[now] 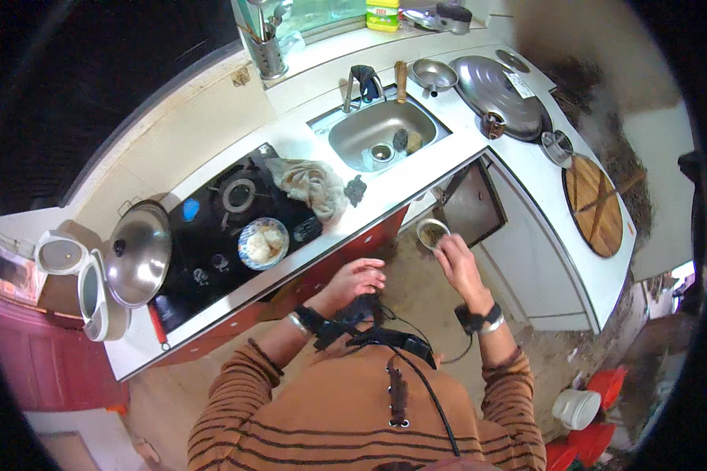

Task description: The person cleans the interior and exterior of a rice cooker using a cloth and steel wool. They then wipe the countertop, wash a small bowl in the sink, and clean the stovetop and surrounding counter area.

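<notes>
My right hand (pixel 458 265) grips the rim of a small round bowl or cup (pixel 432 234), held in front of the counter beside an open cabinet door (pixel 474 203). What lies in it is too small to tell. My left hand (pixel 353 281) is raised at the counter's front edge, fingers apart and slightly bent, with nothing in it. Left of it, a patterned bowl (pixel 263 243) of pale food stands on the black gas hob (pixel 182 282). A crumpled cloth (pixel 315 185) lies over the hob's right end.
A steel sink (pixel 353 135) holds scouring pads. A domed wok lid (pixel 138 253) stands at the left. On the right counter are a large steel lid (pixel 489 88), a mug (pixel 557 147) and a round wooden board (pixel 595 206). A white bucket (pixel 576 409) stands on the floor.
</notes>
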The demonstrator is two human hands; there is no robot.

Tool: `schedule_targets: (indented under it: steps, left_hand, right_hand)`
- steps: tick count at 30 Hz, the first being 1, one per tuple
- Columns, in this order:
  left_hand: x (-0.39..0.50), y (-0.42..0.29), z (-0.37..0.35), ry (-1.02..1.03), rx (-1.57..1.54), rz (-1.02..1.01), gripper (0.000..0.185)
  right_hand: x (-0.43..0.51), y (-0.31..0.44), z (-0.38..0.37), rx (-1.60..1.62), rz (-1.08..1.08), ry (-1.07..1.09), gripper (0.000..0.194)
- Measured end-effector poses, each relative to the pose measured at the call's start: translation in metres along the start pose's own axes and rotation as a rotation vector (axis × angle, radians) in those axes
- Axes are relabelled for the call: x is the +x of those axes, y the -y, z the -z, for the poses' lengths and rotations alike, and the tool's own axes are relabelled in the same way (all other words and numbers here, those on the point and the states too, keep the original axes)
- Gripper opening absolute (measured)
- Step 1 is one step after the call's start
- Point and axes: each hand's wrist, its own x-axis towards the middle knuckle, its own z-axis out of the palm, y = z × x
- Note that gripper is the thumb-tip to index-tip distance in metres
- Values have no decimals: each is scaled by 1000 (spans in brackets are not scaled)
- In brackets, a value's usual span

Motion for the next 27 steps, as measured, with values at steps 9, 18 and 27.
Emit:
schedule_targets:
  steps: [9,18,27]
  left_hand:
    - [132,-36,69,-299,-84,-97,30]
    - [197,-55,83,-801,759,-208,51]
    - [244,-44,72,-1232,1146,-40,50]
  right_hand:
    - [181,-168,-84,-9,-36,256,10]
    - [308,-310,-236,-102,-137,509,12]
    - [341,-389,-307,-44,-73,1031,29]
